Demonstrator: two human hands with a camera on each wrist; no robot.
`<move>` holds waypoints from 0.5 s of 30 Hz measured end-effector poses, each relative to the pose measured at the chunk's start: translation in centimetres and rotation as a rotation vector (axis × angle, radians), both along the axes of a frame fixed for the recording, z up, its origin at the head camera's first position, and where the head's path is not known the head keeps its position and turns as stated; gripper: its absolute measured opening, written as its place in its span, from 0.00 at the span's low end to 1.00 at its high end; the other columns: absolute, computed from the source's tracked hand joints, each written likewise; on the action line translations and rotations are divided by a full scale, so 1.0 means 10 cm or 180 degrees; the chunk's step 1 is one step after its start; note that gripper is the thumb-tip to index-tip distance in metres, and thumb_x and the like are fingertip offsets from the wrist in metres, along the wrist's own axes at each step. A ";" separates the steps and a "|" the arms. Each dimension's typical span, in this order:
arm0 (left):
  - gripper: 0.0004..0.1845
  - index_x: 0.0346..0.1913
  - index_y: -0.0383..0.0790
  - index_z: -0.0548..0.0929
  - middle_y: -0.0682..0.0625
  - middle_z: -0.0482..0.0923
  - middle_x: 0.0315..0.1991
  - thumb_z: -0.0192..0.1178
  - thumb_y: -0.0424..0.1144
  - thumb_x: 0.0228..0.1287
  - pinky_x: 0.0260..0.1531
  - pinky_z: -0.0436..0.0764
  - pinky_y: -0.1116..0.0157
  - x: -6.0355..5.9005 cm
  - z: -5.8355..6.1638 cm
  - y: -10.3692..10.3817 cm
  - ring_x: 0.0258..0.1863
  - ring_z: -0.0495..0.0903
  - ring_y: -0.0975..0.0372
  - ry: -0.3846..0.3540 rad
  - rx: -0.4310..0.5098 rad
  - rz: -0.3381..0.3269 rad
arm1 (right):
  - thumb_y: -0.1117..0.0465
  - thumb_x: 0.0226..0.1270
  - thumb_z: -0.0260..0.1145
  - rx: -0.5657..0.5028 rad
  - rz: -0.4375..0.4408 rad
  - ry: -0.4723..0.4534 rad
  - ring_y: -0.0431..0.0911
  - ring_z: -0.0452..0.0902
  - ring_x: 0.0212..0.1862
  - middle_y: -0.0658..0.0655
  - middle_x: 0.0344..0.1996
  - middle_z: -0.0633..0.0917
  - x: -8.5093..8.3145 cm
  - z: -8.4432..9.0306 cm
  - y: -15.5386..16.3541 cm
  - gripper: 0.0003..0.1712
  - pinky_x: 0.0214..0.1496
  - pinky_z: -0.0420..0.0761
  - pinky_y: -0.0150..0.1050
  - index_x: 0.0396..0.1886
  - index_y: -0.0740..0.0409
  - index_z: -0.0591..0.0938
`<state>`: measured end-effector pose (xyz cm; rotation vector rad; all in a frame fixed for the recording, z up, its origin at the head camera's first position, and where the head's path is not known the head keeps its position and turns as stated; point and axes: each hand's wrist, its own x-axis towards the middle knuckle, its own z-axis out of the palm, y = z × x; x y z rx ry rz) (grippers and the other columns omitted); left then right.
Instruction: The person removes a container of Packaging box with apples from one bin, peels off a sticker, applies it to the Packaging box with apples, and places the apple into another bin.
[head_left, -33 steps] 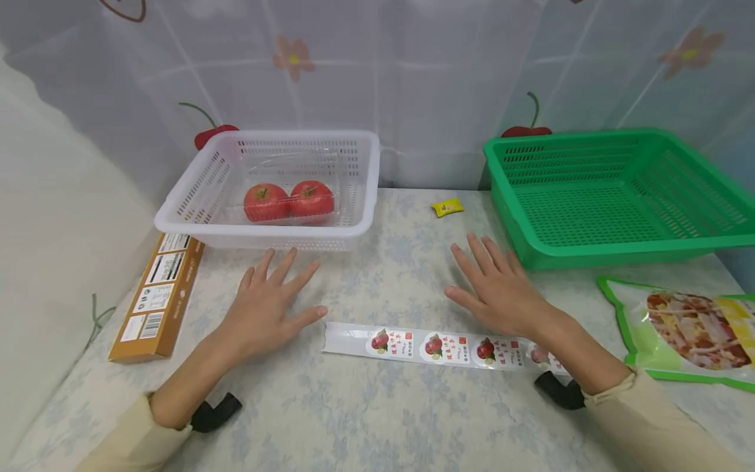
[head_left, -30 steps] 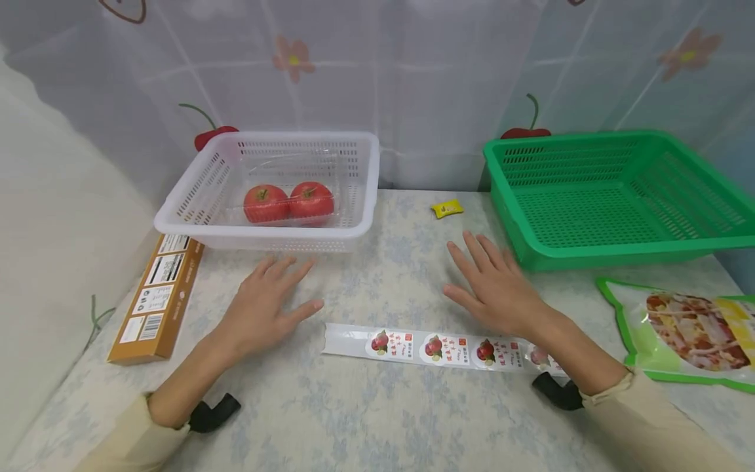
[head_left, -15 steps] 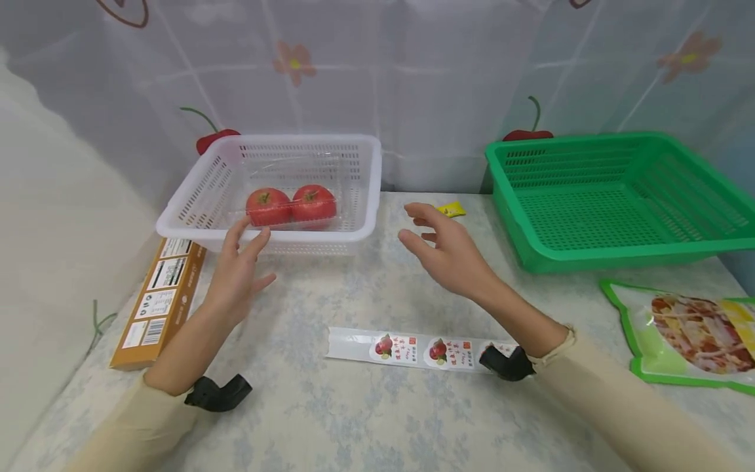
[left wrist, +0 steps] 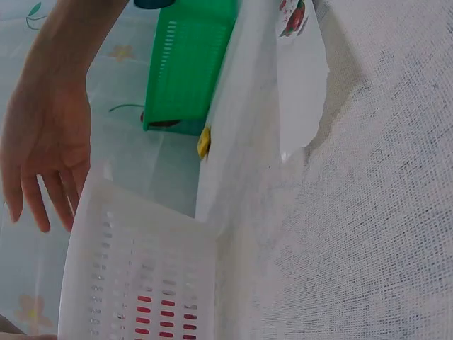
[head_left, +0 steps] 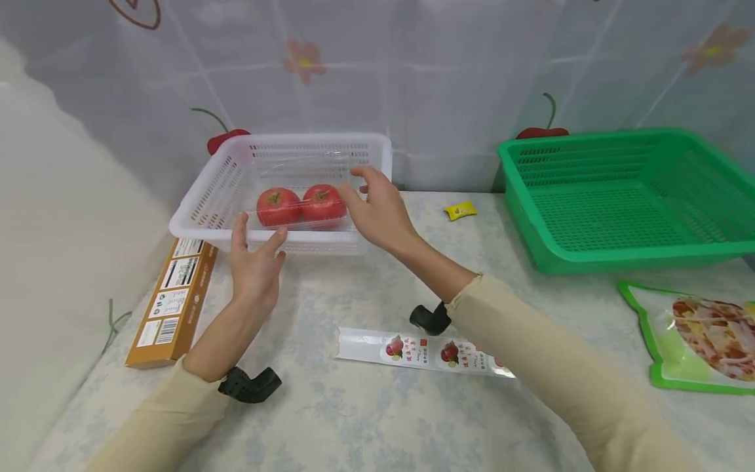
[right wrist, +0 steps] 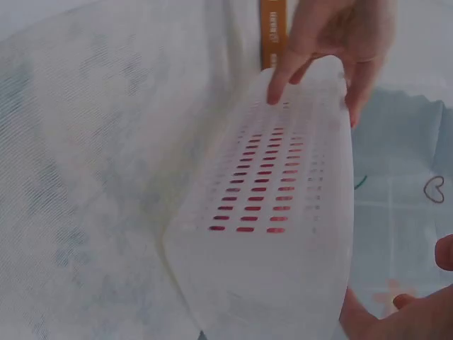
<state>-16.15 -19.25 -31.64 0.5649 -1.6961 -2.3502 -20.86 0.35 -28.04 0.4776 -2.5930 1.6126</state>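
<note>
Left hand: the left hand (head_left: 256,269) is at the near rim of a white perforated plastic basket (head_left: 324,241), toward its left end. Fingers spread, straddling the rim, one outside the wall and others reaching inside; whether they press on anything, I cannot tell.
Right hand: the right hand (head_left: 377,206) is over the same basket's right end, fingers parted and loosely bent, thumb next to the right tomato. Contact with the packaging cannot be told from here.
Tomatoes: two round red tomatoes (head_left: 278,207), side by side in a clear plastic package (head_left: 301,172), lying inside the white basket, between the hands.
Label strip: a glossy white strip of fruit-printed labels (head_left: 433,354) lies flat nearer the person; its right end is hidden by the beige right sleeve (head_left: 531,341).
Left margin: a long orange-brown cardboard box (head_left: 174,301), far end just under the white basket's corner.
Between baskets: a small yellow packet (head_left: 460,210).
Right side: a green perforated plastic basket (head_left: 601,216); nearer, a green-edged plastic food pouch (head_left: 702,337).
Surface: pale surface (head_left: 330,419), bluish floral print.
</note>
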 end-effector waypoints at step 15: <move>0.48 0.79 0.62 0.45 0.57 0.35 0.79 0.62 0.32 0.68 0.69 0.60 0.53 -0.04 0.03 -0.02 0.72 0.55 0.61 -0.0059 -0.0155 0.0085 | 0.45 0.78 0.50 -0.0373 -0.0168 -0.1629 0.53 0.37 0.78 0.56 0.79 0.37 -0.46 -0.01 -0.47 0.45 0.75 0.50 0.52 0.80 0.48 0.35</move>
